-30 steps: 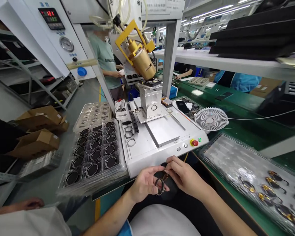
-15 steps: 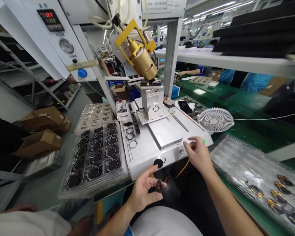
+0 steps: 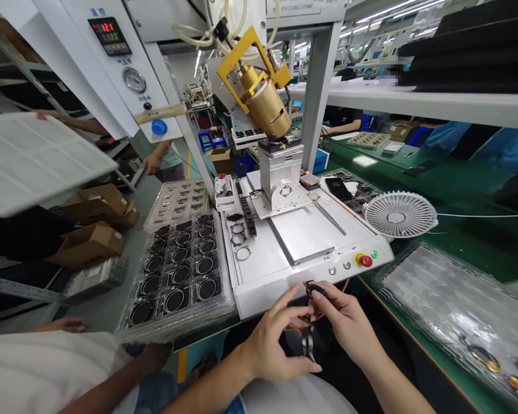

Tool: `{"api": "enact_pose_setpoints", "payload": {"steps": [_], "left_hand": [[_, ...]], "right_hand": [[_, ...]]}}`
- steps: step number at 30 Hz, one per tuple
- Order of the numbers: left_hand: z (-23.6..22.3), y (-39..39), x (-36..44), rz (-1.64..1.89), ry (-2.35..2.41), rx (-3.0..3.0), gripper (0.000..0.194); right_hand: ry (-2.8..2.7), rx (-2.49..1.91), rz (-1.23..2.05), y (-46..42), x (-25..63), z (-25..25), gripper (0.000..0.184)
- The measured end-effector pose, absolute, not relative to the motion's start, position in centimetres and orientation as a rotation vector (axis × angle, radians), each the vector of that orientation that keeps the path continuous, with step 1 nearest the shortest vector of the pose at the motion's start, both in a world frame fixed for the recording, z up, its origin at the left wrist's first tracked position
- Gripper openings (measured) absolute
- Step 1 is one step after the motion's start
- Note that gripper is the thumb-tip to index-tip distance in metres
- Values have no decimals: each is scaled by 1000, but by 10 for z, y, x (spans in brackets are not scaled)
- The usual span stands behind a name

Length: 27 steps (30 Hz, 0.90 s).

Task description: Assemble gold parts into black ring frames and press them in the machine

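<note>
My left hand is in front of the machine's base, its thumb and fingers closed around a small round part with a shiny rim, seen nearly edge-on. Close by, my right hand pinches a black disc with a short tail between thumb and fingertips. The fingers partly cover both parts. Just beyond the hands stands the bench press machine, with a brass-coloured cylinder above a metal block. Several thin rings lie on its white base.
At left, a clear tray holds several round black parts. On the right are another clear tray with gold-and-black parts, a white fan and a red button. A co-worker's arm is at lower left; another person carries a white tray.
My right hand has come from the machine's button corner to beside my left and now grips the black disc. A white tray has appeared at left. The view has shifted slightly.
</note>
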<state>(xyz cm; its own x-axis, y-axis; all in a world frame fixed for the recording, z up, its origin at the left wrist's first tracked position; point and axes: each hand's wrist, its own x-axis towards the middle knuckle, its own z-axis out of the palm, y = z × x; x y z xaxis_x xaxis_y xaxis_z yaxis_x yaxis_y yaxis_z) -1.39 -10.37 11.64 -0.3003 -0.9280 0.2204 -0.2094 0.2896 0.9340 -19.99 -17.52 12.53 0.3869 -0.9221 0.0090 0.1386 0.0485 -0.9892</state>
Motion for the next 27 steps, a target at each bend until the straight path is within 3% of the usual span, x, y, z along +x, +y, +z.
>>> {"api": "enact_pose_setpoints", "payload": {"steps": [8,14,18,23,27], "left_hand": [[114,-105,-5,-1046,-1838,1006,76],[91,-111,-3,-508,-2182,891,89],[98,-114,2,-816,-1959,872,98],[108,-117,2,-1281,-1180,713,55],[105,-119,-3,-1276,-952,665,50]], "right_hand": [[956,-1194,-859,-176,-204,123,47],[917,-1130,-784,-179,-206,123,50],[910,-1015,-874,-175,-200,124,47],[810,-888,-869,-169,-196,142,44],[763,-796,-745,-164,-191,160,47]]}}
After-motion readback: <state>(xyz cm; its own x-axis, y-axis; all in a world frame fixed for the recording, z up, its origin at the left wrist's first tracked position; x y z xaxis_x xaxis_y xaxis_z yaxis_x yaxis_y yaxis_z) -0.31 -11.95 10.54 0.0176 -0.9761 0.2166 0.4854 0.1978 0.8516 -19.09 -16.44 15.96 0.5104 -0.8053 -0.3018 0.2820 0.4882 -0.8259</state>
